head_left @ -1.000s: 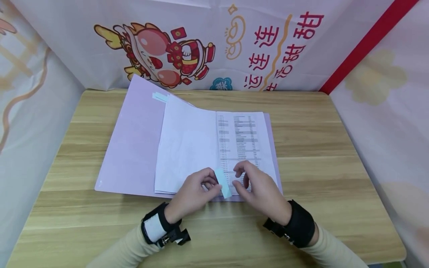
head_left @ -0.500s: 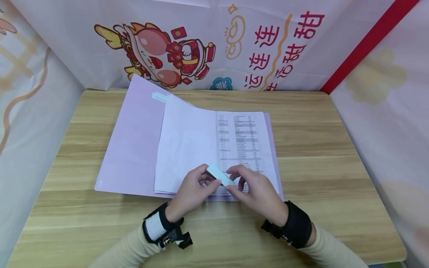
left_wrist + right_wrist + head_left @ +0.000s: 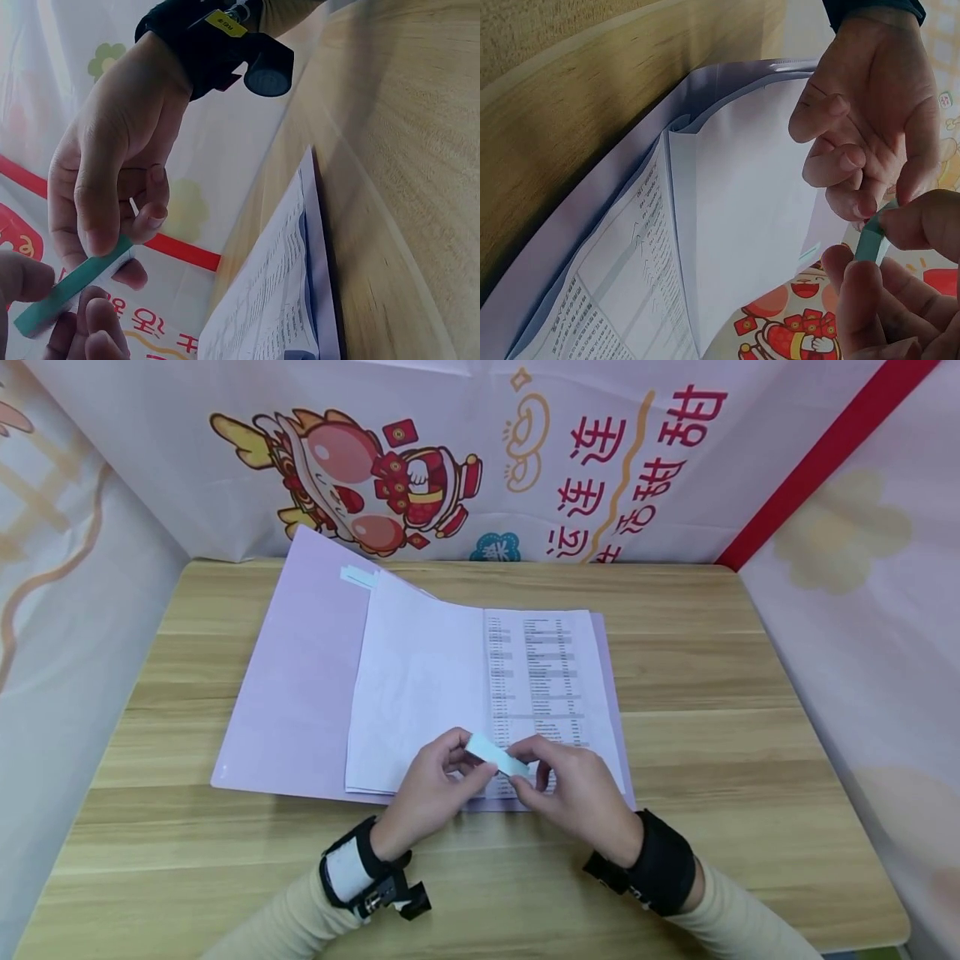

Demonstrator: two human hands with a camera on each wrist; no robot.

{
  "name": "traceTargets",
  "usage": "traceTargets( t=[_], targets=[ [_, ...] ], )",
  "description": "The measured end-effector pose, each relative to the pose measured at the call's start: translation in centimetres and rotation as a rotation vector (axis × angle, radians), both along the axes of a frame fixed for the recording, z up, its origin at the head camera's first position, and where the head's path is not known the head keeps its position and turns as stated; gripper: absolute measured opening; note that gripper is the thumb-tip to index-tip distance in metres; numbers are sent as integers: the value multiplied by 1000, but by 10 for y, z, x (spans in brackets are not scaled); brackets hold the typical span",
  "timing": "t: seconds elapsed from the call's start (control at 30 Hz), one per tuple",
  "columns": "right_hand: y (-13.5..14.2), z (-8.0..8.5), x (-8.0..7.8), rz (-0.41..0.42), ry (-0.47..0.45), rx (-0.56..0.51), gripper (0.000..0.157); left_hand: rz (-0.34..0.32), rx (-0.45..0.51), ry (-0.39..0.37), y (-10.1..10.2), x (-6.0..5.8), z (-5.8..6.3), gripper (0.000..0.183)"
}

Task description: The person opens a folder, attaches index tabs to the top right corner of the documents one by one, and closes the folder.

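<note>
A small pale teal pad of sticky notes (image 3: 495, 755) is held between both hands, slanting above the open pages. My left hand (image 3: 429, 791) pinches its left end between thumb and fingers. At the other end, the right hand (image 3: 587, 791) has thumb and index finger closed on the pad's edge. The left wrist view shows the strip's long teal edge (image 3: 71, 289) running between the two hands. Under them lies a lilac folder (image 3: 281, 681), opened, with a blank white page (image 3: 420, 681) at left and a printed list (image 3: 551, 677) at right.
Narrow pale blue strips (image 3: 357, 577) stick out at the upper left of the white page. A wooden table (image 3: 697, 710) bears the folder. Printed cloth (image 3: 630, 518) hangs along the back and sides.
The pad was upright in the left hand, with the right hand apart from it. It has tilted over to the right, and the right hand has come in and taken its free end.
</note>
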State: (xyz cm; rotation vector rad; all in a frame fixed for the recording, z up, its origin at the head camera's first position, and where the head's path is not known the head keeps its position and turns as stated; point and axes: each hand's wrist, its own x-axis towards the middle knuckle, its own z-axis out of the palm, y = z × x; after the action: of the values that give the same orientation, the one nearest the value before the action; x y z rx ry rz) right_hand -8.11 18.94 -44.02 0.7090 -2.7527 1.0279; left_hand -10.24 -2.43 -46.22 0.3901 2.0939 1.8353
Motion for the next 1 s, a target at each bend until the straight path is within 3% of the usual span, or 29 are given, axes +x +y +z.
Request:
traceTargets(
  t=[0.27, 0.47, 1.0],
  targets=[
    [1, 2, -1, 11, -48, 18, 26, 59, 15, -63, -9, -3, 0, 29],
    [2, 2, -1, 19, -53, 36, 26, 71, 15, -66, -14, -3, -2, 24],
    [5, 0, -1, 0, -64, 84, 32, 69, -52, 36, -18, -1, -6, 18]
  ],
)
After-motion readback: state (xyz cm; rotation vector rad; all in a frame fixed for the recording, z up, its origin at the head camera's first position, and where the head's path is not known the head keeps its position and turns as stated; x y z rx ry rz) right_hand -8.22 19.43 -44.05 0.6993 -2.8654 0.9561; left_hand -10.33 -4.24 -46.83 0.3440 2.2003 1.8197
